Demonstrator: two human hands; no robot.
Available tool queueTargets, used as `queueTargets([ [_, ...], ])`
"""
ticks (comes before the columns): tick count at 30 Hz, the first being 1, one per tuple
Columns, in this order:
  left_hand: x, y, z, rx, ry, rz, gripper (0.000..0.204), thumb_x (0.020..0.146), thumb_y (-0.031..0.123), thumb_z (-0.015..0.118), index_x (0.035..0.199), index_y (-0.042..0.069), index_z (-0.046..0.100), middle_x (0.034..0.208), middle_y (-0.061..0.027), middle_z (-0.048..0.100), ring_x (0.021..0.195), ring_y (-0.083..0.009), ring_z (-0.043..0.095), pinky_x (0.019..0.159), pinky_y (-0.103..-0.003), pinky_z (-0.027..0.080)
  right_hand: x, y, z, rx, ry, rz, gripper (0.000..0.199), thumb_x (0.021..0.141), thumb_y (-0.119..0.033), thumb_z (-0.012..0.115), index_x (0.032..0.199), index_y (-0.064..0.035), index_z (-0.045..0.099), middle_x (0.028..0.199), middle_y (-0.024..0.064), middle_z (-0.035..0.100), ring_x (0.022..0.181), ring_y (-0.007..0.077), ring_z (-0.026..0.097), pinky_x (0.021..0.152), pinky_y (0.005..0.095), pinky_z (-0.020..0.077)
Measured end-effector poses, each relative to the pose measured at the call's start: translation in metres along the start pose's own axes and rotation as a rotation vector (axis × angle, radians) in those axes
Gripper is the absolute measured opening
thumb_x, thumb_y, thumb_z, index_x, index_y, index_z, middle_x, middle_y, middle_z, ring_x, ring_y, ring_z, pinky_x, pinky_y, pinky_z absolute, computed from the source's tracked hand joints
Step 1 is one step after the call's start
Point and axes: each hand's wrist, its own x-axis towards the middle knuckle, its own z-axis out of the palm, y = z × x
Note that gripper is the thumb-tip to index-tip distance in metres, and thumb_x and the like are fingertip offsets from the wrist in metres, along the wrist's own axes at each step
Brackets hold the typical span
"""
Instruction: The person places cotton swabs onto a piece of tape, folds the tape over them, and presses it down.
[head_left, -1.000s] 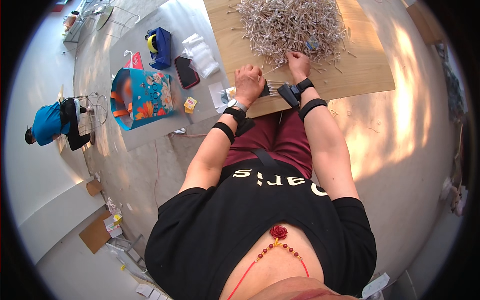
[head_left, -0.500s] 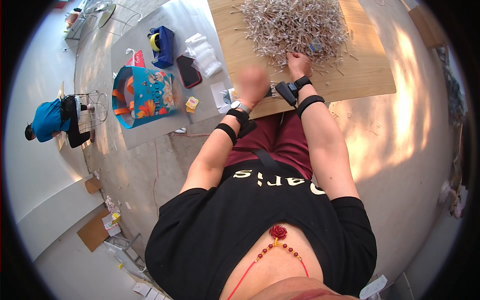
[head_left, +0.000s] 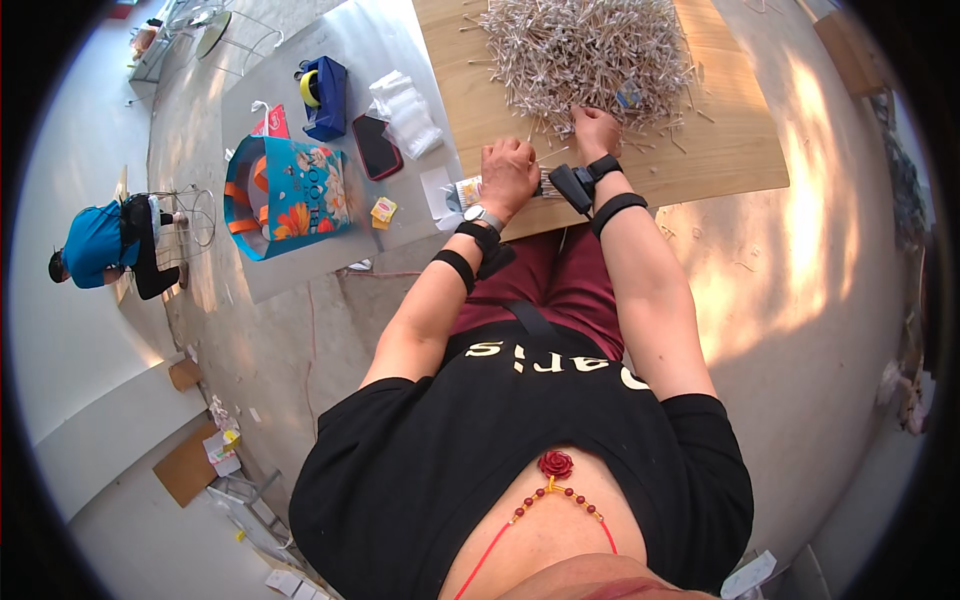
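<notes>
A large heap of cotton swabs (head_left: 590, 50) covers the far part of the wooden table (head_left: 735, 150). My right hand (head_left: 598, 130) is closed in a pinch at the heap's near edge; what sits between its fingertips is too small to make out. To its left, near the table's front edge, my left hand (head_left: 508, 175) is closed with its fingers curled, and a thin pale stick like a cotton swab shows at its fingertips. Partly hidden under that hand and wrist lies a clear pack of swabs (head_left: 467, 192), whose other end shows beside the right wrist strap.
On the grey table at left are a blue tape dispenser (head_left: 325, 100), a phone (head_left: 377, 147), clear plastic bags (head_left: 407, 112), a small yellow packet (head_left: 383, 211) and a blue floral bag (head_left: 300, 190). A round blue label (head_left: 628, 95) lies on the heap. Far left, a person (head_left: 100, 243) sits bent over.
My left hand was blurred by motion and is now sharp, its fingers slightly farther forward and right. My right hand stays at the heap's edge with little change.
</notes>
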Motion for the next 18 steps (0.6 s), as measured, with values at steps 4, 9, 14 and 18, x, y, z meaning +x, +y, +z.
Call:
queueTargets([
  [4,0.002,0.001,-0.005,0.004,-0.009,-0.018,0.009,0.08,0.018,0.073,0.087,0.013,0.069,0.093,-0.0077,0.064,0.097,-0.0287,0.063,0.088,-0.043,0.043,0.009,-0.003,0.005,0.063,0.007,0.056,0.026,0.086,-0.045,0.075,0.098,-0.0233,0.083,0.102,0.0056,0.081,0.101,0.0349,0.073,0.104,0.0569,0.0388],
  [9,0.003,0.001,-0.002,0.009,-0.006,-0.013,0.009,0.081,0.018,0.073,0.087,0.013,0.069,0.093,-0.0075,0.064,0.097,-0.0284,0.063,0.088,-0.043,0.043,0.033,0.029,0.011,0.352,-0.042,-0.037,0.024,0.088,-0.036,0.079,0.101,-0.0161,0.081,0.099,0.0028,0.08,0.091,0.0231,0.072,0.095,0.048,0.0443],
  [14,0.001,-0.003,0.004,-0.006,0.012,0.021,0.009,0.083,0.019,0.073,0.088,0.013,0.069,0.093,-0.007,0.065,0.097,-0.0288,0.063,0.087,-0.043,0.043,0.015,0.031,-0.007,0.865,-0.165,-0.108,0.014,0.093,-0.012,0.078,0.102,-0.0022,0.076,0.089,-0.0007,0.072,0.08,0.0075,0.061,0.071,0.0252,0.0478],
  [18,0.012,0.003,0.011,0.025,-0.008,0.04,0.009,0.083,0.019,0.073,0.088,0.013,0.068,0.092,-0.0068,0.065,0.097,-0.0283,0.063,0.087,-0.043,0.043,0.012,0.04,-0.027,0.81,-0.063,-0.212,0.015,0.094,-0.015,0.077,0.103,-0.003,0.074,0.09,-0.0003,0.073,0.079,0.0086,0.062,0.072,0.0266,0.0502],
])
